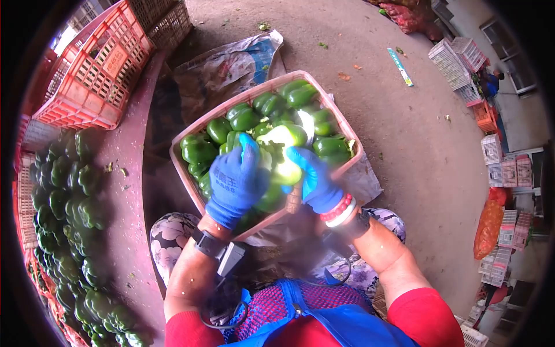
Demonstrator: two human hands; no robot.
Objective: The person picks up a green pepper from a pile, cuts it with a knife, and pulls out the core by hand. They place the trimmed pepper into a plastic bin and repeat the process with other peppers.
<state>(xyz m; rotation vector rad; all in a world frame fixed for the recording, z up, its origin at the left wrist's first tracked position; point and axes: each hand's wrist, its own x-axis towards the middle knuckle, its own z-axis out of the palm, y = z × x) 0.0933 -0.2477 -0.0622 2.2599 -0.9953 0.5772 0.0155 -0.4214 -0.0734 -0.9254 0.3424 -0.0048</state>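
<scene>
My left hand (238, 182), in a blue glove, is closed on the left side of a green bell pepper (283, 139). My right hand (315, 179), gloved the same way, pinches the pepper's right side. Pale, whitish-green flesh and strong glare show on the pepper between the hands. A brown handle-like piece (293, 199) shows below the right fingers; what it belongs to is hidden. Under both hands stands a pink plastic crate (254, 92) filled with whole green bell peppers (243, 117).
A large heap of green peppers (63, 196) lies at the left beside an orange slatted crate (98, 75). Crumpled sheeting (231, 63) sits behind the pink crate. Stacked crates (457, 63) and an orange mesh sack (488, 228) stand far right.
</scene>
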